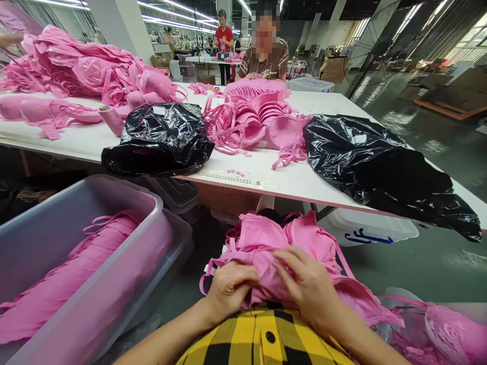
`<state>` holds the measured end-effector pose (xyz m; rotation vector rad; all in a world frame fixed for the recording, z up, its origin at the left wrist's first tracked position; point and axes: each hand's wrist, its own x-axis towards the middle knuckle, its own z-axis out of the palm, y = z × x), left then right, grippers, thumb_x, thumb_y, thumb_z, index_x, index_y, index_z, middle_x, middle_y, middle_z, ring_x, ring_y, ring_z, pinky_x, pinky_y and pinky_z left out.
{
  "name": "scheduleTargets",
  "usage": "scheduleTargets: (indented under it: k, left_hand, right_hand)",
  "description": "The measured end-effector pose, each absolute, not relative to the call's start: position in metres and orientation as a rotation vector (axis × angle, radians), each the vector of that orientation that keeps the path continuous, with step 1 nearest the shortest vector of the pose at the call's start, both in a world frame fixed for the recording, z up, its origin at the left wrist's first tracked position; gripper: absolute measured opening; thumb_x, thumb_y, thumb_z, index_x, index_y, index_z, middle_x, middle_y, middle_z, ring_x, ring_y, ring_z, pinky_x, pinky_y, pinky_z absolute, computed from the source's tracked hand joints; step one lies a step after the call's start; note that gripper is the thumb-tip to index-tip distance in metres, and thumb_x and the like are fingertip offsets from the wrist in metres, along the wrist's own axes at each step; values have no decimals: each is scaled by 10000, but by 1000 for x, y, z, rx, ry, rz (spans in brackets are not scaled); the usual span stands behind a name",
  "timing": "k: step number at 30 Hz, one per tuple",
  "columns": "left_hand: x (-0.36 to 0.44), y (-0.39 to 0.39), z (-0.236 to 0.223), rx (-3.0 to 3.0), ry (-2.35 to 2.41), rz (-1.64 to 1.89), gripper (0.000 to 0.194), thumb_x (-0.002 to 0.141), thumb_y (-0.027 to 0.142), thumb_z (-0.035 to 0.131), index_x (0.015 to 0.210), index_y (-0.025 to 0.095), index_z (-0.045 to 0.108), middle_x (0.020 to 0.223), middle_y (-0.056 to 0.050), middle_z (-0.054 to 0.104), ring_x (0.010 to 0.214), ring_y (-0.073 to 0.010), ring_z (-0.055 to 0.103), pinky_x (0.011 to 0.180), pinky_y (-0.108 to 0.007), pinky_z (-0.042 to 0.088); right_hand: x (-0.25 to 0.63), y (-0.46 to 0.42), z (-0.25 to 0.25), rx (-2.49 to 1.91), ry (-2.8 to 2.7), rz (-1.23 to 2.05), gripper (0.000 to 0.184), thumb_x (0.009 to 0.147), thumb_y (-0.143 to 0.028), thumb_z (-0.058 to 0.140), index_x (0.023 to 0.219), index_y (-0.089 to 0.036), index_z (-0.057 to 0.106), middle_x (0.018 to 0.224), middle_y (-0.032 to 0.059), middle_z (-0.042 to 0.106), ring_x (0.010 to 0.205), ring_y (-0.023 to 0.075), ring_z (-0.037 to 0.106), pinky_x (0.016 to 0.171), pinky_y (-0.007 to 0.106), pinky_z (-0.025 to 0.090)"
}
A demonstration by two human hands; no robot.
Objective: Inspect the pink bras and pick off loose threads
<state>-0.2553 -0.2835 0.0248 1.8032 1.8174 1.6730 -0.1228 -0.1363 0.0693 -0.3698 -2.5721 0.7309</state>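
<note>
A pink bra (pixel 266 263) lies across my lap with other pink bras beneath and beyond it. My left hand (pixel 234 284) is closed on its left part, thumb and fingers pinching the fabric. Facing it, my right hand (pixel 304 279) pinches the same bra near the middle, its fingers bent over the cloth. Loose straps (pixel 207 279) and small white tags show at the left of the lap pile. Part of the fabric is hidden under my fingers.
A white table (pixel 228 187) carries stacked pink bras (pixel 258 111), a large pink heap (pixel 87 66) and two black plastic bags (pixel 163 137) (pixel 361 157). At left, a grey tub (pixel 152 203) holds a row of bras (pixel 76 274). Someone in a brown top (pixel 281 61) sits opposite.
</note>
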Motion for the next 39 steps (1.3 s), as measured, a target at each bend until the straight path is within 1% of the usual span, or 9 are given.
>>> scheduleTargets:
  k: [3, 5, 7, 11, 16, 20, 27, 35, 39]
  left_hand:
    - [-258, -283, 28, 1827, 1803, 1657, 153, 840, 84, 529, 837, 183, 646, 802, -41, 735, 746, -139, 687, 682, -220, 526]
    - [-262, -283, 34, 1845, 1774, 1630, 183, 841, 72, 505, 822, 185, 648, 795, -44, 734, 735, -141, 690, 667, -218, 527]
    - [-266, -282, 41, 1917, 1685, 1563, 204, 829, 57, 498, 826, 188, 654, 787, -46, 732, 718, -144, 688, 662, -221, 532]
    - [-272, -277, 48, 2053, 1622, 1366, 235, 803, 30, 496, 830, 181, 674, 761, -47, 726, 690, -155, 679, 653, -237, 538]
    - [-267, -270, 31, 1491, 1924, 1488, 109, 749, 96, 647, 807, 172, 698, 719, -23, 734, 626, -145, 679, 614, -215, 543]
    - [-262, -267, 27, 1287, 1914, 1489, 187, 691, 55, 680, 840, 167, 692, 796, -24, 738, 712, -155, 686, 678, -229, 547]
    - [-265, -269, 36, 1531, 2059, 1477, 147, 699, 121, 693, 834, 175, 675, 835, -51, 664, 767, -176, 627, 676, -273, 520]
    - [-271, -270, 32, 1695, 2020, 1415, 110, 801, 151, 608, 734, 186, 687, 758, -30, 620, 704, -139, 588, 632, -222, 502]
    - [-273, -271, 30, 1821, 2028, 1339, 144, 859, 206, 560, 818, 187, 697, 823, -46, 626, 740, -146, 609, 652, -223, 516]
  right_hand:
    - [-128, -115, 76, -447, -2750, 562, 236, 813, -181, 548, 1032, -143, 629, 976, 140, 635, 885, 267, 575, 687, 353, 464]
    - [-137, -109, 79, -384, -2870, 667, 100, 795, -151, 561, 804, -153, 661, 773, 73, 648, 738, 211, 579, 639, 301, 448]
    - [-148, -109, 79, -293, -2890, 778, 185, 805, -124, 554, 639, -170, 619, 632, -1, 607, 613, 138, 550, 597, 233, 424]
    - [-165, -117, 72, -252, -2813, 835, 224, 812, -96, 538, 612, -175, 603, 614, -31, 597, 569, 102, 532, 563, 195, 404]
    - [-153, -120, 64, -296, -2644, 732, 184, 877, -155, 468, 853, -163, 650, 810, 77, 638, 766, 198, 574, 687, 313, 455]
    - [-135, -131, 63, -166, -2630, 851, 198, 905, -133, 448, 891, -201, 634, 807, 51, 629, 740, 171, 591, 660, 270, 469]
    - [-140, -136, 60, -165, -2857, 763, 202, 887, -89, 451, 886, -181, 631, 829, 52, 643, 714, 170, 619, 620, 254, 475]
    - [-156, -114, 78, 331, -2914, 700, 296, 850, -88, 463, 1037, -250, 626, 818, 9, 648, 677, 133, 598, 582, 194, 436]
    - [-165, -107, 80, 575, -2922, 573, 303, 754, -64, 525, 1016, -181, 621, 829, 32, 654, 655, 150, 577, 577, 222, 431]
